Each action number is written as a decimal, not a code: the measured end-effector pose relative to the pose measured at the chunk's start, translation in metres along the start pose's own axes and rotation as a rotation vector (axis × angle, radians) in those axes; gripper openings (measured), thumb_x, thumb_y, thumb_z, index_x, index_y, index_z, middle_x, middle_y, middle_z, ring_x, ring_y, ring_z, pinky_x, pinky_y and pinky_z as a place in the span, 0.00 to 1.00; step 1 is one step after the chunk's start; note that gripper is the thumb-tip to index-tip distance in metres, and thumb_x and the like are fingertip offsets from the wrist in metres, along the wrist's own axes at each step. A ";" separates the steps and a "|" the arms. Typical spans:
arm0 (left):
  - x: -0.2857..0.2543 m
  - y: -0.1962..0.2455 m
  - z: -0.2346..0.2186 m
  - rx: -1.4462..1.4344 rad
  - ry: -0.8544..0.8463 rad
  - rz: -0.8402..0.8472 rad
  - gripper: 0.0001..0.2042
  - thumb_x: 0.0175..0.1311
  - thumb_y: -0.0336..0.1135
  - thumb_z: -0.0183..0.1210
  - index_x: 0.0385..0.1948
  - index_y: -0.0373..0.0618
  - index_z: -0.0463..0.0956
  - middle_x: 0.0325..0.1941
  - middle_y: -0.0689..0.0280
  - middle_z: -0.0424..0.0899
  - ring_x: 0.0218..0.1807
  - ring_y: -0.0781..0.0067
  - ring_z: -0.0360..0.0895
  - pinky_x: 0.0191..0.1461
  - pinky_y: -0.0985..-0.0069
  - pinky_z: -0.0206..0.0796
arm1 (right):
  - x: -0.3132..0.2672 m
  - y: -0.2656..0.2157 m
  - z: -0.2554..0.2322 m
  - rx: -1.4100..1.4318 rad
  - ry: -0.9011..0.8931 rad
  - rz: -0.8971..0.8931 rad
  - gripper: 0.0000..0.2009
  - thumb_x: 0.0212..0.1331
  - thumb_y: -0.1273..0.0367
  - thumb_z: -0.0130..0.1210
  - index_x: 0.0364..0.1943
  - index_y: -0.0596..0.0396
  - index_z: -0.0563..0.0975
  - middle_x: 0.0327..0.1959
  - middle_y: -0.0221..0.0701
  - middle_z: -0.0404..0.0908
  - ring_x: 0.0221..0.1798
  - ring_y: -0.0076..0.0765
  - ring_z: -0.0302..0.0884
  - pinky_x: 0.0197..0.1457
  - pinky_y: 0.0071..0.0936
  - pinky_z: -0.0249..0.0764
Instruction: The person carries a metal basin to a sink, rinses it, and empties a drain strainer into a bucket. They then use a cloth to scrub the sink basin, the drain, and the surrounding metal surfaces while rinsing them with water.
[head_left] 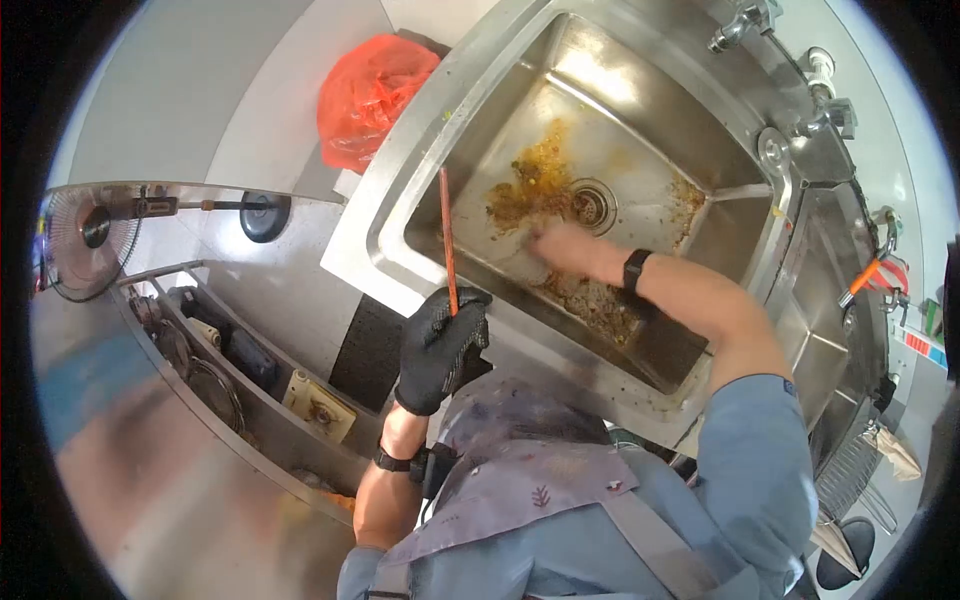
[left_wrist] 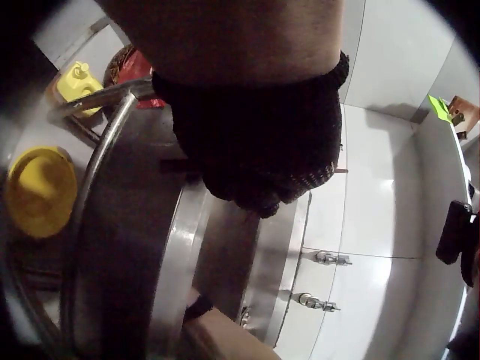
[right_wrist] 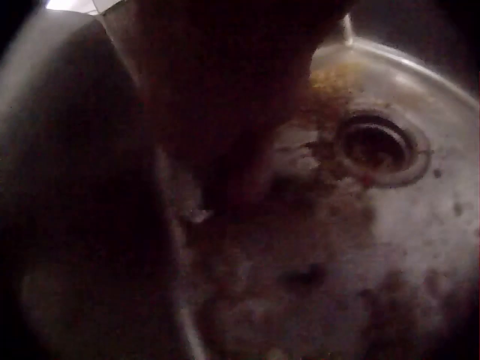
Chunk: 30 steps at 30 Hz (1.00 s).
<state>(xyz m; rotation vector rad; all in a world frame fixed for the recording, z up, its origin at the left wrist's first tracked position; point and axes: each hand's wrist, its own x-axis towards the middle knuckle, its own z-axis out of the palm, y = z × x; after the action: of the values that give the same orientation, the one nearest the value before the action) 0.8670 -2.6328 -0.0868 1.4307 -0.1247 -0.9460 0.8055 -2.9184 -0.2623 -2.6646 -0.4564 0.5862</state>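
Observation:
My left hand (head_left: 440, 345), in a black dotted glove, grips a thin reddish-brown stick (head_left: 447, 225) that points up past the sink's near left rim. The left wrist view shows the glove (left_wrist: 259, 139) from behind, with the stick crossing under it. My bare right hand (head_left: 578, 250) is down inside the steel sink (head_left: 400, 200), low over the basin floor beside the drain (head_left: 592, 206). It is blurred, and its fingers lie in shadow in the right wrist view, so I cannot tell whether it holds anything. Yellow-brown food residue (head_left: 535, 178) spreads left of the drain.
Darker scraps (head_left: 600, 308) lie along the basin's near side. A red plastic bag (head_left: 370, 100) sits beyond the sink's left rim. Faucets (head_left: 740, 25) line the wall side. A steel counter (head_left: 110, 420) with an open trough of utensils stands at left. A yellow basin (left_wrist: 41, 191) is below.

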 end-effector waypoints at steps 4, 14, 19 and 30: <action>-0.002 0.000 0.002 -0.037 0.039 0.001 0.10 0.72 0.34 0.58 0.47 0.38 0.77 0.24 0.69 0.77 0.19 0.84 0.67 0.22 0.83 0.58 | -0.004 0.020 -0.046 -0.193 0.017 0.210 0.09 0.57 0.74 0.54 0.40 0.63 0.80 0.45 0.55 0.80 0.41 0.57 0.84 0.39 0.46 0.83; -0.001 0.006 0.002 0.035 0.010 -0.028 0.10 0.72 0.34 0.57 0.46 0.37 0.78 0.24 0.69 0.77 0.20 0.83 0.68 0.23 0.82 0.59 | 0.094 0.013 0.015 0.045 0.276 0.187 0.11 0.56 0.76 0.52 0.43 0.63 0.78 0.43 0.50 0.81 0.34 0.57 0.83 0.35 0.43 0.83; -0.006 0.012 0.003 -0.003 0.005 -0.047 0.10 0.73 0.33 0.56 0.46 0.37 0.78 0.24 0.69 0.77 0.21 0.83 0.69 0.24 0.82 0.60 | 0.022 0.048 -0.042 -0.222 0.073 0.403 0.13 0.56 0.79 0.50 0.45 0.67 0.78 0.40 0.52 0.83 0.35 0.50 0.85 0.38 0.43 0.83; -0.001 0.015 0.004 0.035 -0.004 -0.093 0.08 0.71 0.31 0.58 0.45 0.38 0.80 0.26 0.69 0.78 0.26 0.83 0.73 0.30 0.81 0.66 | 0.088 0.027 -0.048 0.160 0.271 0.491 0.06 0.56 0.74 0.53 0.34 0.58 0.81 0.30 0.47 0.85 0.32 0.46 0.86 0.36 0.39 0.84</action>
<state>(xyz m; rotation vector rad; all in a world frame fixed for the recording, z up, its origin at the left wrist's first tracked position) 0.8711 -2.6375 -0.0720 1.4773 -0.0788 -1.0272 0.9089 -2.9218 -0.2625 -2.6449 0.3179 0.3617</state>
